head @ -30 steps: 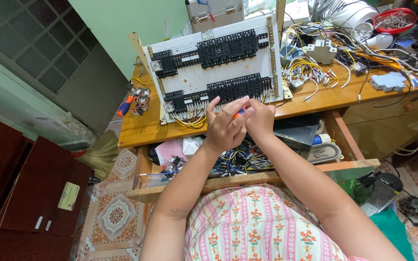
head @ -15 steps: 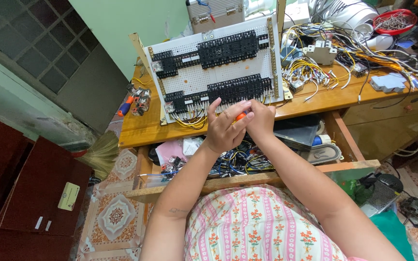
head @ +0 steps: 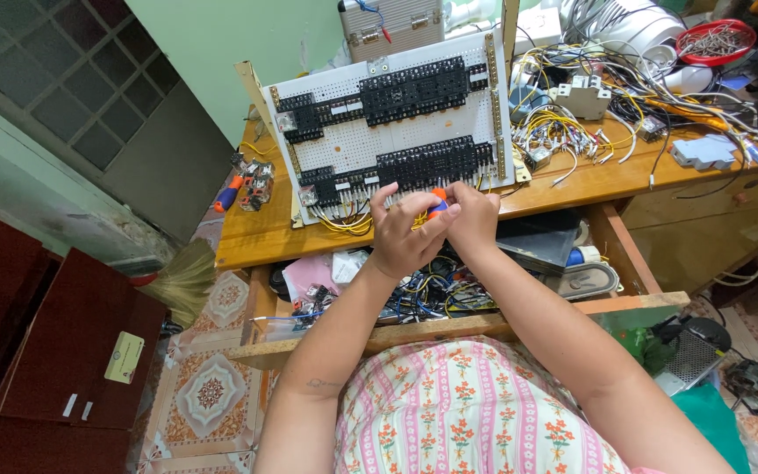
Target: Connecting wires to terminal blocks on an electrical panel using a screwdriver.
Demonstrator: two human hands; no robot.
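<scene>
Fingers of the left hand [head: 404, 235] and right hand [head: 471, 219]: curled closed together around one small screwdriver [head: 437, 204] with an orange and blue handle, held just below the lower edge of the panel. One white perforated wiring panel [head: 392, 132], propped tilted on the wooden tabletop [head: 261, 233], carries two rows of black terminal blocks with yellow wires [head: 350, 221] hanging beneath. One second orange-handled screwdriver [head: 227, 194] lies at the tabletop's left end. One red bowl [head: 716, 40] of small metal parts stands far right. One pale green rectangular label [head: 124, 357] sits on the dark red cabinet [head: 54, 351], lower left. One open drawer [head: 449, 326] of tangled cables lies under the hands.
</scene>
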